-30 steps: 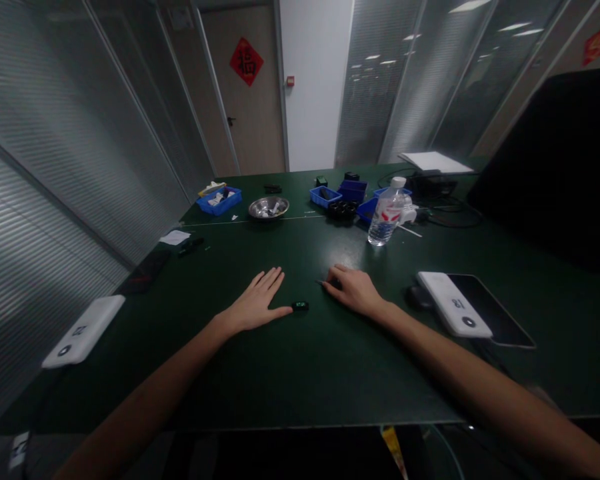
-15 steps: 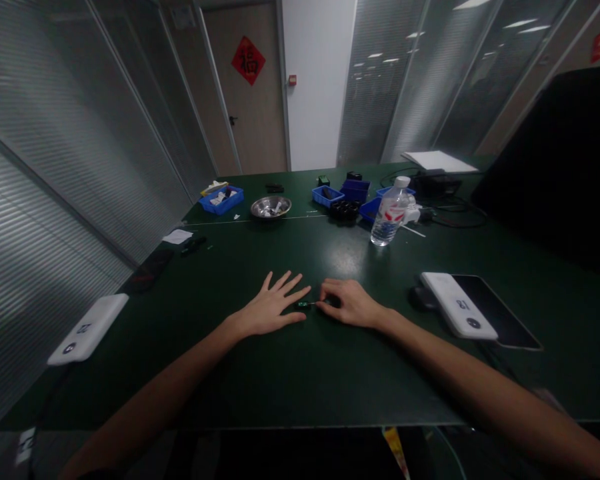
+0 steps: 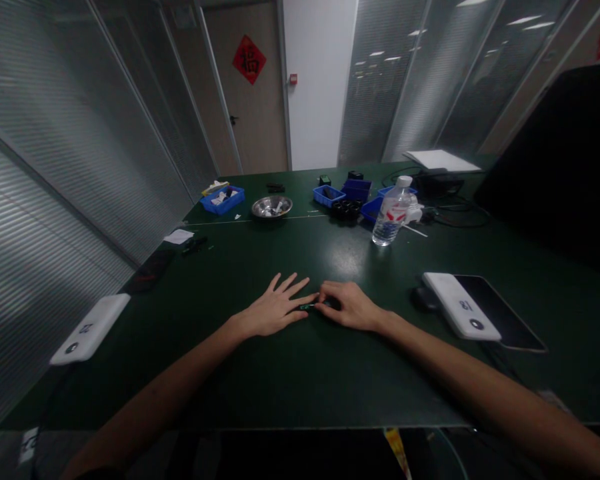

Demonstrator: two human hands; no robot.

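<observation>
Spread over the dark green table (image 3: 280, 387), my left hand (image 3: 275, 310) has its fingers apart, the index finger reaching close to the right fingertips. My right hand (image 3: 347, 305) rests just to its right with thumb and index finger pinched. A small green piece (image 3: 306, 307) lies between the left thumb and index finger. From it a thin light line runs into the right hand's pinch. What the pinch holds is too small to make out, and a dark shape under the right palm is mostly hidden.
A white power bank (image 3: 463, 307) lies on a dark tablet (image 3: 500, 313) at right; another white power bank (image 3: 90, 330) is at left. Further back stand a water bottle (image 3: 392, 212), a metal bowl (image 3: 272, 207) and a blue tray (image 3: 223, 200). A black monitor (image 3: 565, 167) rises at right.
My left index finger has come nearer to the right fingertips, and less of the green piece shows. The right hand has hardly moved. The view has shifted very slightly.
</observation>
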